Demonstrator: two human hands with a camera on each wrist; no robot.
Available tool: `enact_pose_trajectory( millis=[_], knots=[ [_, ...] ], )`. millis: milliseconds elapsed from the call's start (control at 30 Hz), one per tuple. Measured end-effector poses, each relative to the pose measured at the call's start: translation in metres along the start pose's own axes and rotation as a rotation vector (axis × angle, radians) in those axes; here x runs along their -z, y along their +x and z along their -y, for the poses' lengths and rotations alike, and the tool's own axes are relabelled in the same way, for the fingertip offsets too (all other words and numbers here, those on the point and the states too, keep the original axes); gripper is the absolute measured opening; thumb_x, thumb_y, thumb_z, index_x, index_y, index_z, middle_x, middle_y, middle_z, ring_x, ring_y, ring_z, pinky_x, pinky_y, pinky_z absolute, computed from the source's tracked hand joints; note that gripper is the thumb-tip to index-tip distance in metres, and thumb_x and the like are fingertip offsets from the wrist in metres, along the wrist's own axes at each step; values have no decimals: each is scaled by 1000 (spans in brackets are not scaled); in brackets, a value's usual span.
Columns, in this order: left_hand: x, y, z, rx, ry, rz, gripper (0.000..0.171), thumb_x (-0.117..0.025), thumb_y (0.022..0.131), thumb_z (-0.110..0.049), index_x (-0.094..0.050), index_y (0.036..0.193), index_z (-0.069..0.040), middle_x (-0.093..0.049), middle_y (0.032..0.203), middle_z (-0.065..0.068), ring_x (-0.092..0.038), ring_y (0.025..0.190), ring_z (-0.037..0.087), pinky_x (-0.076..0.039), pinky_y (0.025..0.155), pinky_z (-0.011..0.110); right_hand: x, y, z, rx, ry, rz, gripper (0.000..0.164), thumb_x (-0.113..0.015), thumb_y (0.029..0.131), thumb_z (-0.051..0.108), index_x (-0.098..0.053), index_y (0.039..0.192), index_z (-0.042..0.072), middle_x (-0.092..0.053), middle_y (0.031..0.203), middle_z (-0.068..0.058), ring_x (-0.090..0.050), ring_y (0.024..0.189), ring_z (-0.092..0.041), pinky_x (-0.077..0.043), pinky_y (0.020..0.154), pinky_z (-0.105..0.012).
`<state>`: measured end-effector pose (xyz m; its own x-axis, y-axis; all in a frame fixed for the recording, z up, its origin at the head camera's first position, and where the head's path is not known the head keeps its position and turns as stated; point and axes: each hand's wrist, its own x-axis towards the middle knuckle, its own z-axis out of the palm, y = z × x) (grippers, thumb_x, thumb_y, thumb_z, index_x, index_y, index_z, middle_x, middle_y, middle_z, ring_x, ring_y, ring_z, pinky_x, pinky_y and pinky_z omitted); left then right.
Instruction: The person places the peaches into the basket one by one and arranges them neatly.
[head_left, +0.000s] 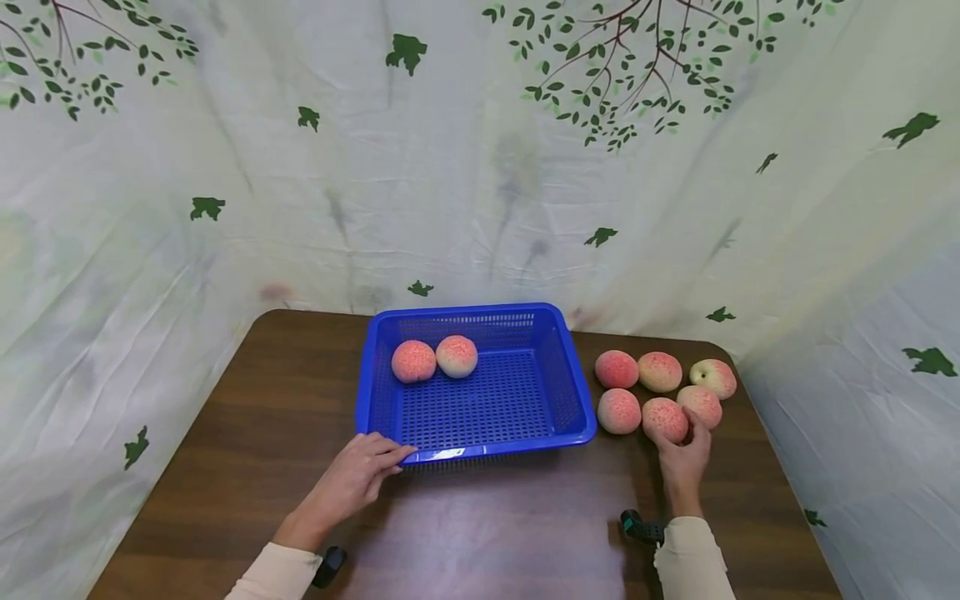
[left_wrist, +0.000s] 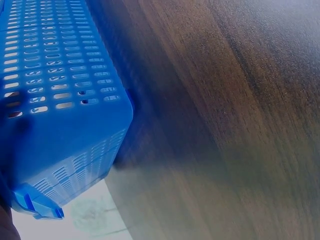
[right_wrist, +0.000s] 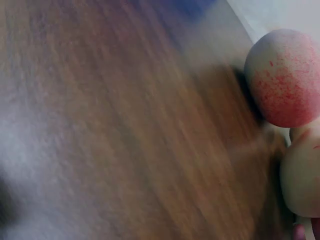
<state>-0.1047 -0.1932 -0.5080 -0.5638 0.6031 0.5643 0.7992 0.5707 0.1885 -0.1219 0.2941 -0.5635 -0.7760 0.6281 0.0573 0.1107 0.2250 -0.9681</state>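
A blue plastic basket (head_left: 480,454) with slotted walls stands on the table, two pink-speckled peaches side by side in its back left part. At its front left corner my left hand (head_left: 360,475) grips the rim, and the left wrist view shows the basket's slotted outer wall (left_wrist: 60,75) close up. To the right of the basket, several peaches lie in two rows. My right hand (head_left: 686,458) holds the front middle peach (head_left: 664,417) between thumb and fingers, its fingers right beside the front right peach (head_left: 701,403). Only a fingertip (right_wrist: 298,232) shows in the right wrist view.
The brown wooden table (head_left: 525,533) has rounded far corners. Behind it and along its sides hangs a pale cloth (head_left: 450,208) printed with leaves and branches. Three back-row peaches, one of them a paler peach (head_left: 712,379), lie near the table's far right edge.
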Motion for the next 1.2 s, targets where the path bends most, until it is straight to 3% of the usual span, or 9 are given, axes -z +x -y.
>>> enact_pose_trajectory(
  millis=[100,167,233,300,400,500,533,1033,1200],
  knots=[
    [-1,0,0,-3,-2,4,27,-74,74,-4,-74,101,-7,-69,89,-2,-58,78,15,-41,68,30,-2,0,-5,2,7,-19,71,-79,78,5,-43,139,-1,-42,138,-15,-41,124,-26,-32,106,-38],
    [-1,-1,1,-6,-3,3,17,-66,88,-13,-75,102,-7,-69,90,-2,-58,78,15,-41,68,30,-4,0,-8,-2,23,-27,72,-80,76,4,-43,137,0,-45,136,-12,-44,120,-21,-35,102,-33],
    [-1,-1,1,-10,-3,0,28,-52,99,-24,-75,102,-7,-69,90,-2,-58,78,15,-41,69,30,-5,-1,-10,-18,33,-31,76,-82,75,5,-41,138,2,-45,135,-9,-44,118,-18,-36,99,-32],
    [-1,-1,1,-13,-5,0,34,-47,101,-26,-75,102,-7,-69,90,-1,-58,78,15,-41,69,30,-7,0,-12,-29,42,-31,80,-84,73,7,-39,139,3,-44,135,-8,-43,119,-18,-35,100,-33],
    [-1,-1,1,-6,-4,4,17,-64,91,-15,-75,102,-7,-70,90,-1,-59,78,15,-42,68,30,-8,0,-14,-42,42,-33,82,-84,74,9,-37,140,4,-42,137,-7,-42,122,-21,-33,104,-38],
    [0,-1,0,2,-3,11,31,-77,71,-1,-75,102,-7,-70,90,-1,-59,78,15,-43,68,30,-9,0,-14,-61,36,-32,82,-83,76,11,-35,142,5,-40,140,-8,-40,126,-24,-31,107,-41],
    [0,0,0,6,-1,12,33,-78,69,0,-75,101,-7,-70,90,-2,-59,78,15,-43,68,30,-9,-1,-13,-67,36,-31,82,-82,76,11,-34,142,5,-40,140,-9,-39,127,-24,-31,107,-41],
    [2,0,-1,13,9,19,35,-79,69,0,-75,103,-8,-70,90,-3,-58,79,14,-42,69,30,-2,-4,-10,-115,73,-21,83,-83,75,11,-36,144,8,-40,140,-9,-41,124,-22,-35,103,-33],
    [1,-1,0,1,2,12,33,-78,70,-1,-75,102,-7,-69,90,-2,-58,78,14,-42,69,29,4,-4,-5,-126,47,-30,81,-82,76,12,-36,143,7,-42,135,-7,-43,118,-18,-37,93,-19]
  ],
)
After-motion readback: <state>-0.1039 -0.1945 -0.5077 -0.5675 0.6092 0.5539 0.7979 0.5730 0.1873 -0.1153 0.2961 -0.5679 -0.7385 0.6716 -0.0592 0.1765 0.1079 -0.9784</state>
